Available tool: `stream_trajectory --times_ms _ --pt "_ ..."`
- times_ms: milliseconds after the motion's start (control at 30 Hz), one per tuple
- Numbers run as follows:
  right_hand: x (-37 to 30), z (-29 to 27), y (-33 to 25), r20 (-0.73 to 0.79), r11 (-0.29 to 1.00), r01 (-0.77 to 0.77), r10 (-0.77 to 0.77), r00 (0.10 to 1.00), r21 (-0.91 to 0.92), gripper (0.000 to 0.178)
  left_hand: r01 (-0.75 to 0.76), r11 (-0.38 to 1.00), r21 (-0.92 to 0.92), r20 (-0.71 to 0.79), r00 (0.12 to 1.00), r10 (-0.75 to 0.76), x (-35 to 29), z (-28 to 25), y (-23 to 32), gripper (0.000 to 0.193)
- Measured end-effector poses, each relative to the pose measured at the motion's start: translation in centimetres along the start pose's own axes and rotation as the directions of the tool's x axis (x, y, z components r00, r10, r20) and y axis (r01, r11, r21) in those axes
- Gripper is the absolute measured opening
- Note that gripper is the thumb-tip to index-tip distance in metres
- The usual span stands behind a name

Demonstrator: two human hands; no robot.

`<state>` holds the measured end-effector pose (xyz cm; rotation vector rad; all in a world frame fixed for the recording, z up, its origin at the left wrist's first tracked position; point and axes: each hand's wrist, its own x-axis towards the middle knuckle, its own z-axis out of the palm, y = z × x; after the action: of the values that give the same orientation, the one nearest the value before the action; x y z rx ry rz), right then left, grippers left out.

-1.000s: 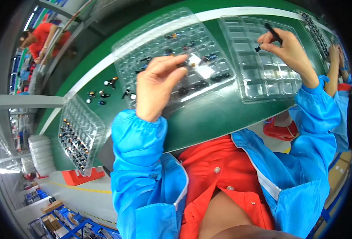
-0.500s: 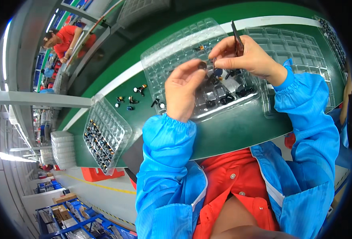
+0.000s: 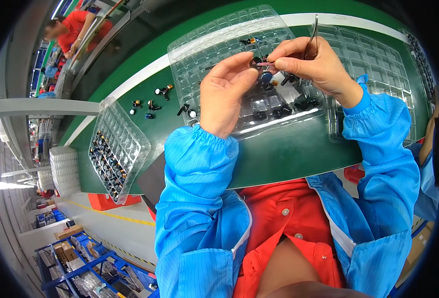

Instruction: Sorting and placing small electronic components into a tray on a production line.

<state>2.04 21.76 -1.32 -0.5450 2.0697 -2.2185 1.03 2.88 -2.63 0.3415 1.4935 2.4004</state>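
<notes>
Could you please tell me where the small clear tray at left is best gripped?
Probably hold the clear tray by its left and right rims, one hand from each side, level: it is flat, and dark parts crowd its left compartments, so one-handed lifting might tip it.

Hands of the wearer: 2, the left hand (image 3: pixel 223 93) and the right hand (image 3: pixel 315 70). Thin tool (image 3: pixel 313 37): 1. Green table (image 3: pixel 274 161): 1. Clear trays laid out: 4, namely the middle tray (image 3: pixel 192 62), right tray (image 3: pixel 371 52), left tray (image 3: pixel 125 130) and far-right tray (image 3: pixel 419 53), partly cut off. Loose small parts (image 3: pixel 153 106) between left and middle trays: roughly six or seven, some possibly joined. Parts within trays: too small to count. Tray stack (image 3: pixel 63 171) at left: at least 1, layers uncountable. Co-worker in red (image 3: pixel 75 27): 1.
</notes>
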Motion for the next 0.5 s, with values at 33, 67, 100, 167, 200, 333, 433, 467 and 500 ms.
stream_trajectory --times_ms 33,67,100,167,200,333,433,467,500 --pt "0.00 0.01 0.10 -0.005 0.999 0.020 -0.021 1.000 -0.040 0.017 -0.002 1.000 0.000 -0.001 1.000 0.002 -0.06 0.07 0.07 0.030" --pt "-0.01 0.06 0.01 -0.009 0.999 0.021 -0.021 1.000 -0.040 0.017 -0.005 1.000 -0.001 -0.002 1.000 0.005 -0.14 0.16 0.16 0.031" --pt "0.00 0.14 -0.12 0.001 0.999 0.024 -0.024 1.000 -0.035 0.016 -0.003 1.000 0.000 0.001 1.000 0.003 -0.26 0.31 0.30 0.031" --pt "-0.01 0.19 -0.02 0.012 0.999 0.024 -0.024 1.000 -0.026 0.014 -0.052 0.995 0.079 0.008 0.999 0.051 -0.47 0.58 0.50 0.029" --pt "0.02 0.16 0.11 0.036 1.000 0.025 -0.025 0.999 -0.016 0.014 -0.048 0.996 0.080 0.007 0.999 0.047 -0.51 0.60 0.61 0.029" --pt "0.02 0.16 0.17 0.072 1.000 -0.009 0.009 0.997 0.000 0.016 -0.198 0.877 0.439 0.063 0.980 0.190 -0.48 0.36 0.53 0.023" --pt "0.07 0.22 0.41 0.049 0.998 -0.027 0.030 0.998 -0.063 0.016 -0.225 0.877 0.425 0.086 0.974 0.208 -0.65 0.37 0.81 0.022" --pt "0.13 0.30 0.50 0.059 0.997 0.007 -0.002 0.998 -0.081 0.016 -0.262 0.860 0.438 0.117 0.965 0.235 -0.67 0.30 0.81 0.021" --pt "0.10 0.46 0.38 0.062 0.997 -0.002 0.007 0.998 -0.083 0.016 -0.299 0.842 0.449 0.147 0.954 0.261 -0.69 0.23 0.79 0.020"
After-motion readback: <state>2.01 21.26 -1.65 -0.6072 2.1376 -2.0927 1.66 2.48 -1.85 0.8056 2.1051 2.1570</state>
